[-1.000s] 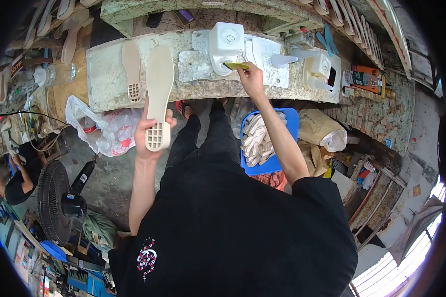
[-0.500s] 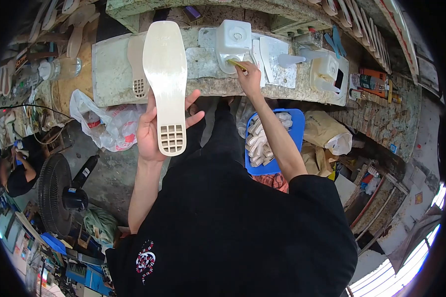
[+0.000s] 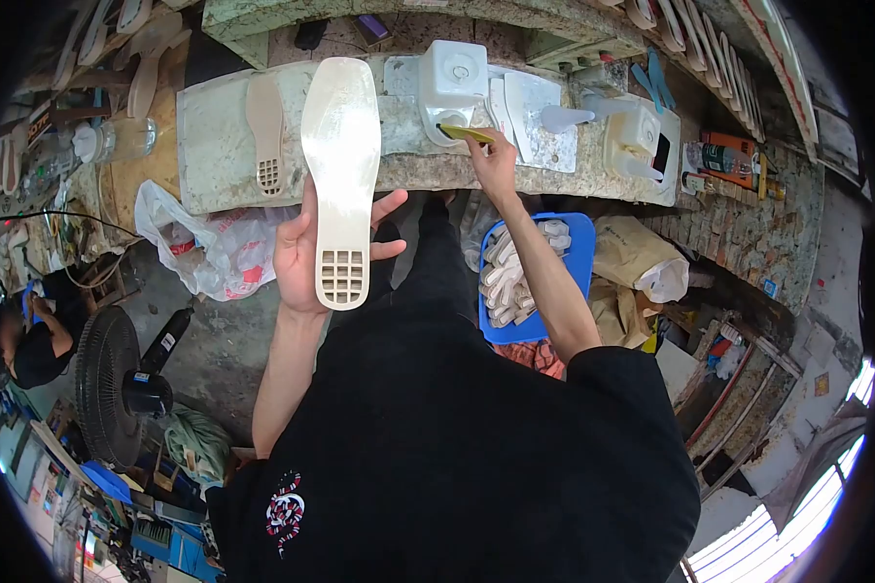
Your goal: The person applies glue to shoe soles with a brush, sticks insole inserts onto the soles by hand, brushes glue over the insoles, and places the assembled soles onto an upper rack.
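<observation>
In my left hand rests a pale cream shoe sole, held up with its rounded toe end away from me and its heel grid towards me. Its upper part looks shiny. Some fingers spread out past its right edge. My right hand is pinched on a yellow-handled brush with a dark tip. That tip is at the small open cup of a white plastic container on the bench. Another sole lies on the bench to the left of the held one.
Long pale strips lie on the bench beside the container. A second container stands further right. Below is a blue bin with pale pieces. A plastic bag and a black fan are left; another person sits beyond.
The held sole has shifted right and slightly towards me, and its tilt has altered. The brush has turned, so its dark tip now shows over the cup.
</observation>
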`<action>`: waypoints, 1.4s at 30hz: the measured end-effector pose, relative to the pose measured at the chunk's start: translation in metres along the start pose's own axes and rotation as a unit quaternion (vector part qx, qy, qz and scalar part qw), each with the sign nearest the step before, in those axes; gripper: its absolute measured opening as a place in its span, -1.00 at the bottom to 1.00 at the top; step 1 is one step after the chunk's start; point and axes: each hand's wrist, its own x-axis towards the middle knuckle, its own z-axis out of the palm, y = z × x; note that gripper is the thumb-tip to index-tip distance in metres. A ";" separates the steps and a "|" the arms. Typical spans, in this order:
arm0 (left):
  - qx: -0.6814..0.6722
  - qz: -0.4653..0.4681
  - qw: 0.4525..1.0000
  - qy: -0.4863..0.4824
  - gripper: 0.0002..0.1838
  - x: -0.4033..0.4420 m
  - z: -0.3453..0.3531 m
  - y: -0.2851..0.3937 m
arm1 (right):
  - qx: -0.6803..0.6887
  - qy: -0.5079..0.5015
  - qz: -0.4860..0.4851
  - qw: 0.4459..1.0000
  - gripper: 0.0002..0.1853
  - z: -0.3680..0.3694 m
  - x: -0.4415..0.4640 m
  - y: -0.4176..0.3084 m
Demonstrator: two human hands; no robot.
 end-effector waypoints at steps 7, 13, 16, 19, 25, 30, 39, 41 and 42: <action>0.027 -0.004 1.000 -0.002 -0.20 0.002 -0.006 -0.002 | -0.010 0.038 -0.009 0.999 -0.87 -0.018 -0.002 -0.017; 0.068 -0.020 0.997 0.012 -0.18 0.006 0.000 -0.011 | -0.090 0.026 -0.073 0.993 -0.84 0.002 0.008 0.011; 0.085 -0.027 0.996 0.012 -0.17 0.005 0.001 -0.015 | -0.101 0.015 -0.074 0.992 -0.81 0.012 0.009 0.011; 0.087 -0.031 0.996 0.017 -0.16 0.002 -0.001 -0.018 | -0.086 0.004 -0.058 0.995 -0.80 0.020 0.007 0.012; 0.110 -0.029 0.993 0.032 -0.18 0.000 -0.003 -0.018 | -0.030 -0.002 -0.040 0.999 -0.80 0.019 0.003 0.021; 0.114 -0.026 0.993 0.033 -0.17 0.002 -0.005 -0.020 | -0.015 -0.007 -0.037 0.999 -0.82 0.014 0.000 0.022; 0.130 -0.021 0.991 0.039 -0.18 0.002 -0.011 -0.022 | 0.006 -0.013 -0.013 1.000 -0.83 0.009 -0.005 0.016; 0.128 -0.018 0.991 0.039 -0.18 0.001 -0.013 -0.022 | 0.021 -0.015 0.006 1.000 -0.84 0.008 -0.006 0.016; 0.126 -0.015 0.991 0.040 -0.18 0.001 -0.014 -0.022 | 0.021 -0.015 0.005 1.000 -0.84 0.008 -0.006 0.017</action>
